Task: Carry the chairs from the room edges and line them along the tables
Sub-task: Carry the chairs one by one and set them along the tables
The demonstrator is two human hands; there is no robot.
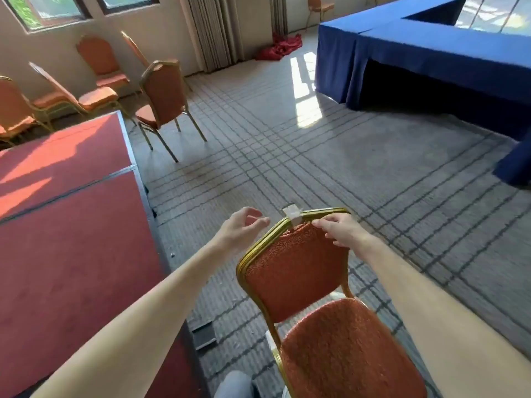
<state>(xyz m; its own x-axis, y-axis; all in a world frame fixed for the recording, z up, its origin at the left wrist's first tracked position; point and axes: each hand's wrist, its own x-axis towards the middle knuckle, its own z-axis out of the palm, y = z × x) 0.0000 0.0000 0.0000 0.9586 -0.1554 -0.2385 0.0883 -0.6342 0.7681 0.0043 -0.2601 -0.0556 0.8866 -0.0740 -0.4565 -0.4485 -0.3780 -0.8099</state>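
Observation:
An orange padded chair with a gold frame (298,271) stands right in front of me, its back towards the room. My right hand (342,232) rests on the top right of its backrest with the fingers curled over the rail. Just left of the backrest top, my left hand (242,228) hovers with fingers apart, touching nothing. The blue-draped tables (431,56) stand at the far right. Another orange chair (165,101) stands alone past the red platform, and several more chairs (94,96) sit along the left wall under the windows.
A raised red carpeted platform (63,214) fills the left side, its edge close to my left arm. A red cloth heap (280,47) lies by the curtains. One chair (317,7) stands at the far wall. Grey striped carpet (287,156) stretches between me and the tables.

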